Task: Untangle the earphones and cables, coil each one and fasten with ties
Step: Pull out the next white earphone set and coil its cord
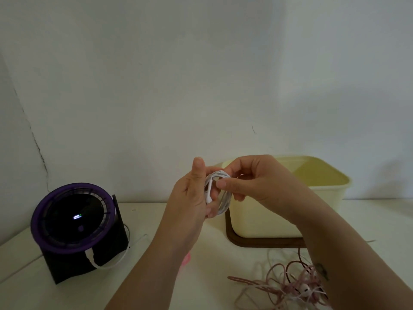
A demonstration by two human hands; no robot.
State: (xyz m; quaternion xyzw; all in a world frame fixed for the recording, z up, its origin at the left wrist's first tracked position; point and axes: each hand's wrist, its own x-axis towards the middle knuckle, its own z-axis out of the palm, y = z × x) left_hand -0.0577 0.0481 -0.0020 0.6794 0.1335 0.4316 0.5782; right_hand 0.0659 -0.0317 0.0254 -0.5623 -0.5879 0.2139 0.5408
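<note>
I count 2 hands in view, both raised above the table (156, 222) and both on 1 white earphone coil (221, 194). The left hand (190, 198) has its thumb pointing straight up and its fingers curled round the left side of the coil from behind, and 1 white stem end of the cable lies against its palm. The right hand (257, 182) pinches the coil's upper right side between thumb and bent fingers. From where I sit, the coil hangs in the air in front of the near left corner of 1 pale yellow bin (312, 198). The bin stands on 1 dark brown tray (257, 242) close to the wall (201, 74).

At lower right, 1 tangle of cables (279, 285) lies on the table, partly under the right forearm. I see pink strands and white strands in it but cannot count the separate cables. 1 white earbud (304, 287) shows inside the tangle.

1 small pink object (187, 259) peeks out beside the left forearm, and I cannot tell what it is.

At left stands 1 round black device (71, 218) with a purple rim and a small lit display. 1 white lead (111, 261) is plugged into its lower edge and loops over the table to its right.
</note>
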